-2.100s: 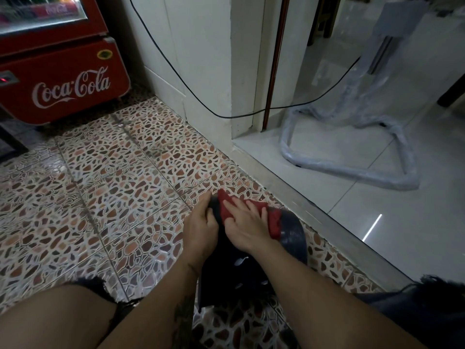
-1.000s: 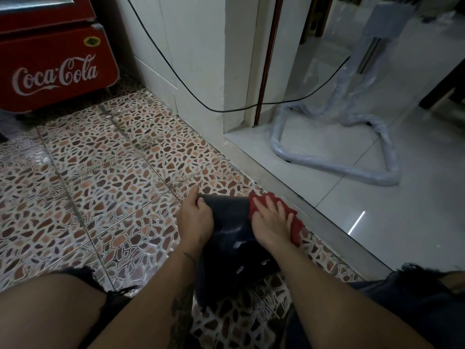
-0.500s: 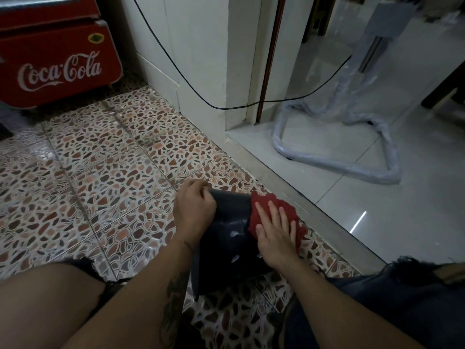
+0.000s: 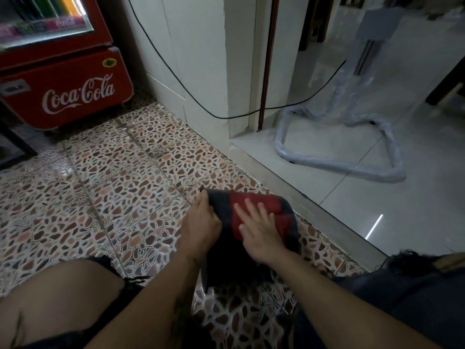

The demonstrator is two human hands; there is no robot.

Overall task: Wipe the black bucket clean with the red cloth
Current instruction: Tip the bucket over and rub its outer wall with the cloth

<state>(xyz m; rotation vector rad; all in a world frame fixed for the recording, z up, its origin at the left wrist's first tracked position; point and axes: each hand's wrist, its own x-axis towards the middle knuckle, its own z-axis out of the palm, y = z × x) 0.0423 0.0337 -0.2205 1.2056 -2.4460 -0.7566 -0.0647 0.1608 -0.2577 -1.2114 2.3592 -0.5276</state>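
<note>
The black bucket lies on its side on the patterned floor tiles between my knees, its base end pointing away from me. My left hand grips the bucket's left flank and holds it steady. The red cloth is spread over the top of the bucket's far end. My right hand lies flat on the cloth with fingers spread, pressing it against the bucket. The bucket's open mouth is hidden under my forearms.
A red Coca-Cola cooler stands at the back left. A white wall corner with a black cable is ahead. A raised grey threshold runs along the right, beyond it a wrapped metal stand on glossy tiles.
My right hand has slid the red cloth from the bucket's right side up onto its top, toward the left. My left hand keeps its hold on the left flank.
</note>
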